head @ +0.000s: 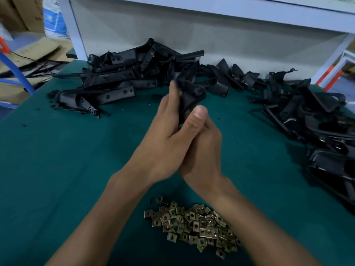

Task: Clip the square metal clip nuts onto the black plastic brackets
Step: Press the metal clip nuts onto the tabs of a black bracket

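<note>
A black bracket [189, 93] was held upright, long axis vertical, pinched by the left hand [169, 135] and right hand [201, 148].

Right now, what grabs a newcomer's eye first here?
Both hands, left hand and right hand, meet mid-frame gripping one black bracket above the green mat. A heap of brass-coloured clip nuts lies nearest the person, between the forearms. Black bracket piles sit far left and along the right edge.
</note>
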Tool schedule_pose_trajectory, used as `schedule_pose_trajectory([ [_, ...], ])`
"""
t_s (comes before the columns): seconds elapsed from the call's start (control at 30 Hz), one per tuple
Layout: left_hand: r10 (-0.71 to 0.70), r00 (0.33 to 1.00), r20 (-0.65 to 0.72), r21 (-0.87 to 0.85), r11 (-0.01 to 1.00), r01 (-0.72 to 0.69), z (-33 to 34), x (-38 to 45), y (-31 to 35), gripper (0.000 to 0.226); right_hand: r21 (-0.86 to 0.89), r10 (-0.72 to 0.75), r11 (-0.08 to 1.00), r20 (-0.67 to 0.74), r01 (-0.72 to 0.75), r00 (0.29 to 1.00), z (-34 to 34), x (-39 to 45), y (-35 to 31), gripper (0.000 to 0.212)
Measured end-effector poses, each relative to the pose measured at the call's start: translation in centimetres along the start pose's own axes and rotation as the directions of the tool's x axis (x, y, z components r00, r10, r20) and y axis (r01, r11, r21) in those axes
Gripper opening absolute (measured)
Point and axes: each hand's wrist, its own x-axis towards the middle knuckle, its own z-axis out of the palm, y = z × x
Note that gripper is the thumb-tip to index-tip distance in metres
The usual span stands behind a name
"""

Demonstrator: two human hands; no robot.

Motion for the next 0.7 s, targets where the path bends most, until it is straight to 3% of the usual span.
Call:
schedule_pose_trajectory([
  [0.07,0.115,0.980,-0.160,0.011,0.993,-0.115,0.1,0.4,0.2,0.054,0.024,-0.044,0.999,0.101,0.041,0.994,0.0,-0.1,-0.5,0.036],
  [0.17,0.220,0.870,-0.441,0.133,0.975,-0.179,-1.2,1.3,0.1,0.014,0.049,-0.087,0.996,0.303,0.075,0.949,-0.7,-0.5,-0.2,0.049],
  [0.2,0.218,0.837,-0.501,0.155,0.975,-0.160,-1.5,1.6,-0.2,0.010,0.112,-0.045,0.994,0.354,0.005,0.934,-1.1,-0.7,-0.2,0.051],
  [0.27,0.196,0.766,-0.612,0.156,0.980,-0.126,-1.9,1.9,-0.6,0.024,0.176,0.053,0.975,0.421,-0.139,0.906,-1.9,-1.2,-0.2,0.053],
  [0.37,0.270,0.680,-0.682,0.282,0.954,-0.097,-2.3,2.3,-0.6,0.032,0.181,0.238,0.921,0.436,-0.344,0.868,-3.5,-1.8,0.6,0.035],
  [0.43,0.346,0.672,-0.655,0.381,0.919,-0.102,-3.1,2.6,-0.3,0.028,0.034,0.334,0.915,0.496,-0.402,0.802,-4.3,-2.1,1.3,0.025],
  [0.5,0.417,0.733,-0.538,0.505,0.855,-0.117,-4.0,3.0,0.2,0.030,-0.201,0.324,0.946,0.643,-0.255,0.694,-4.3,-2.7,1.6,0.020],
  [0.57,0.430,0.829,-0.359,0.634,0.764,-0.122,-4.5,3.4,0.4,0.035,-0.301,0.308,0.947,0.753,-0.111,0.581,-3.4,-3.3,1.4,0.024],
  [0.7,0.346,0.926,-0.149,0.773,0.625,-0.109,-5.1,4.0,0.6,0.020,-0.327,0.284,0.945,0.789,-0.020,0.545,-2.6,-2.8,1.2,0.023],
])
